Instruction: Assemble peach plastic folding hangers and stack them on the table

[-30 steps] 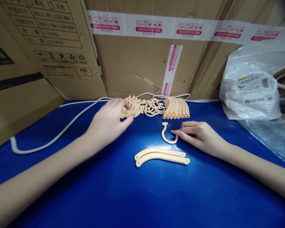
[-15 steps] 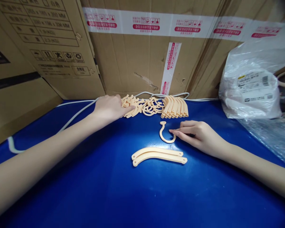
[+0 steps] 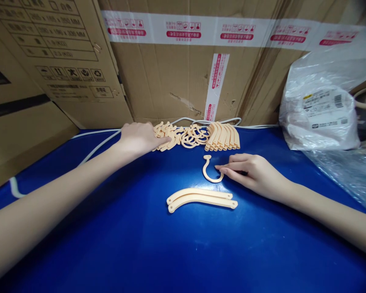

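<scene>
Head view: right fingers [image 3: 238, 166] pinch a smooth, cream, C-shaped hook [image 3: 204, 171]

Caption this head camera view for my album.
Right hand holds a cream plastic hook; left hand at a pile of cream plastic pieces.

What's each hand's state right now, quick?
Left hand: at the pile of small parts; grip hidden, so open or closed cannot be told.
Right hand: closed, pinching one end of the hook.

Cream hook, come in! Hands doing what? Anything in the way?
Left hand at piece pile, fingers mostly hidden. Right hand, fingertips at end of cream hook. Two curved bars nearer, not blocking hook.
</scene>
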{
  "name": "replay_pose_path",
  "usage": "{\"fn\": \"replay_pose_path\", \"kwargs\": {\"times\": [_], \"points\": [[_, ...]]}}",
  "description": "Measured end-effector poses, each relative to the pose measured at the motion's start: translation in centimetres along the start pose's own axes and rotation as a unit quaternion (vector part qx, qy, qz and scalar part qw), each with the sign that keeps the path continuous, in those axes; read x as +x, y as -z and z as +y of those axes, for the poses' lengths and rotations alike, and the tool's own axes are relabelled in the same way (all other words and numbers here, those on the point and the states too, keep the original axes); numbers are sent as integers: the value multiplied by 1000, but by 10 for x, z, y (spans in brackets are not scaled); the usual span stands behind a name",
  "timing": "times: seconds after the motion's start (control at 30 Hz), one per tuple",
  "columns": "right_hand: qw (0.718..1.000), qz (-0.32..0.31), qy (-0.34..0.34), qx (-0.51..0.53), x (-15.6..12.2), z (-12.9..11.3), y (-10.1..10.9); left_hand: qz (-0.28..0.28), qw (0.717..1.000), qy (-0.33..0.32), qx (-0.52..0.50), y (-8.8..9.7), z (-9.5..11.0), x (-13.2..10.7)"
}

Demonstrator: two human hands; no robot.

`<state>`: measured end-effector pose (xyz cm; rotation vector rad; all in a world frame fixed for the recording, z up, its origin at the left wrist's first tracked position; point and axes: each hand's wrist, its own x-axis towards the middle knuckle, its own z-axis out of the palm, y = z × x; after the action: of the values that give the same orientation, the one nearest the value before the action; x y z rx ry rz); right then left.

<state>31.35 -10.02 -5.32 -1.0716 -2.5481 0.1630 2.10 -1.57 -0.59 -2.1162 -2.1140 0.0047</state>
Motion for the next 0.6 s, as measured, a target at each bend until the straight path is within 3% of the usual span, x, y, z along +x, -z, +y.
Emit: {"fn": "replay_pose_path", "kwargs": {"times": [0.6], "points": [[1000, -2, -3, -4, -1, 1, -1, 3, 999, -21, -28, 3, 1, 1]]}}
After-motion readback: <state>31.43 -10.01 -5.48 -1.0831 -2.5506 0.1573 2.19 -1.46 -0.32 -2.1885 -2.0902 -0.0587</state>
